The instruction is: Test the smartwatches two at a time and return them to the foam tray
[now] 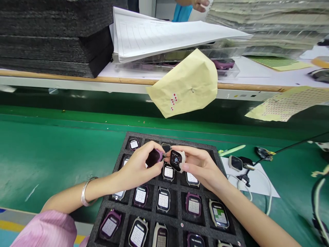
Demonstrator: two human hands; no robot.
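Observation:
My left hand (144,164) grips a purple smartwatch case (153,157) with a dark screen, its fingers and thumb closed around the edges. Beside it, my right hand (197,163) pinches a pale smartwatch case (177,160) whose lit black screen shows a small blue picture. The two watches are held close together above a black foam tray (177,219). Strapless watch cases, purple, pale and dark, lie in the tray's compartments, many with lit white screens, such as a purple one (193,204) and a pale one (218,214).
Right of the tray, a watch (235,163), white cables and a green pen-like stick (232,150) lie on or near white paper on the green table (51,147). Behind, a shelf holds black foam blocks (46,37), papers (164,36) and a hanging yellow sheet (187,85). Another person's hand (200,4) shows beyond.

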